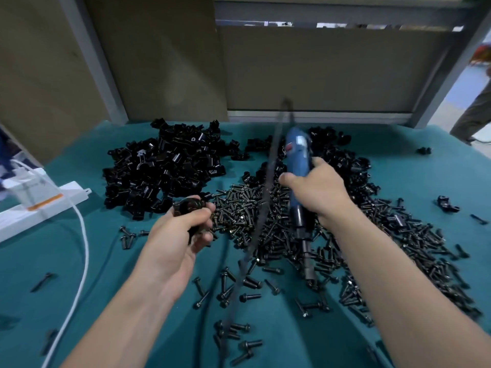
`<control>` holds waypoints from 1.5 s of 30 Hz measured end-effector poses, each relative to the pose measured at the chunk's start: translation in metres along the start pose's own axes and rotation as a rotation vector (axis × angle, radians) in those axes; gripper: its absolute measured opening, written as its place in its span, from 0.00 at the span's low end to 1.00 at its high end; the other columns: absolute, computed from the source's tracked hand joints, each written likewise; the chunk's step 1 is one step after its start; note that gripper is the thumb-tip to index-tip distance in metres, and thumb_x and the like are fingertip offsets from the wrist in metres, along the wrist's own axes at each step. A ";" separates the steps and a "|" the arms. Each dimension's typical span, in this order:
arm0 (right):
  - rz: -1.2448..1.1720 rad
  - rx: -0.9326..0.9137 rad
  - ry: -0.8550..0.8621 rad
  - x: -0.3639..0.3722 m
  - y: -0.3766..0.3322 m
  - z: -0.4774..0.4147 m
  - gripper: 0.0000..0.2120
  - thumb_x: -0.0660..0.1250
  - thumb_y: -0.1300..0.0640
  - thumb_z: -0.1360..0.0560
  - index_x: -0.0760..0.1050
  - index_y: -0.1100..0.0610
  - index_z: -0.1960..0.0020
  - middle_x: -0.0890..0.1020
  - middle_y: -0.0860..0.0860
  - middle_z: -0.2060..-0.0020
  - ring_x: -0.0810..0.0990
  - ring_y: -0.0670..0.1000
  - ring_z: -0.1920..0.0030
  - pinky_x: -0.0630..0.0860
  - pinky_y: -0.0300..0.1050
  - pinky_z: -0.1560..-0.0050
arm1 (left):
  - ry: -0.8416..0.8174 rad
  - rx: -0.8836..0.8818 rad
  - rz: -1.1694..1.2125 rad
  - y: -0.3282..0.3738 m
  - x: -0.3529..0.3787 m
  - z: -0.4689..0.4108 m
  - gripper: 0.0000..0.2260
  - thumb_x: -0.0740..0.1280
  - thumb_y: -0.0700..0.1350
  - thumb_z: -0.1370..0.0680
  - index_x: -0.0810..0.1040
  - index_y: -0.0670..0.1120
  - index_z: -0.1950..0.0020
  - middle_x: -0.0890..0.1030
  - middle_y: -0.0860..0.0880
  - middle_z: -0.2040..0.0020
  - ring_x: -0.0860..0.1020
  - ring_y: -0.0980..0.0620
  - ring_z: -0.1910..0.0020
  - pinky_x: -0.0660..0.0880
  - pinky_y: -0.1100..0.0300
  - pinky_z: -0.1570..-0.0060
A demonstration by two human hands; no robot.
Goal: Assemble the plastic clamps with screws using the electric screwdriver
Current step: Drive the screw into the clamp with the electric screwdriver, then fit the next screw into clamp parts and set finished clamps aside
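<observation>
From the head camera, the left hand [180, 235] is curling its fingers around a black clamp [189, 206], holding it just above the green table cover [111, 293], beside the near edge of the clamp pile [164, 168]. The right hand [317, 192] is gripping the blue screwdriver [297, 158] around its body, keeping it nearly upright with the dark tip pointing down over the heap of screws [247, 216]. A black cord [265, 189] is running from the top of the screwdriver down between the two forearms. A white power strip [39, 205] is lying at the left edge, with a white cable [83, 248] trailing toward the person.
</observation>
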State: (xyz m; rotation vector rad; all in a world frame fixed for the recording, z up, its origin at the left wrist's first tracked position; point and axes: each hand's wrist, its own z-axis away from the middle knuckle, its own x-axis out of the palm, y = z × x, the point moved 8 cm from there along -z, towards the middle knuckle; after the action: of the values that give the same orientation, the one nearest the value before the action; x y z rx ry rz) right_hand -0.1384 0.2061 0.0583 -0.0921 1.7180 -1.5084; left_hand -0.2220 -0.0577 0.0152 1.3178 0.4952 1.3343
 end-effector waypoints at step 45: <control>0.404 -0.386 -0.174 0.040 0.019 0.086 0.09 0.69 0.57 0.20 0.78 0.46 0.57 0.80 0.42 0.63 0.78 0.43 0.68 0.77 0.38 0.70 | -0.080 0.239 -0.557 -0.011 0.009 -0.005 0.09 0.73 0.40 0.20 0.76 0.51 0.48 0.75 0.49 0.63 0.71 0.52 0.70 0.70 0.55 0.69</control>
State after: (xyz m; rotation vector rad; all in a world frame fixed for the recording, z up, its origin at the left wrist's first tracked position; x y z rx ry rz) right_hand -0.1038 0.1216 0.0270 -0.0690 1.7400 -0.8434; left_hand -0.2195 -0.0452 0.0075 1.2914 0.9115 0.7747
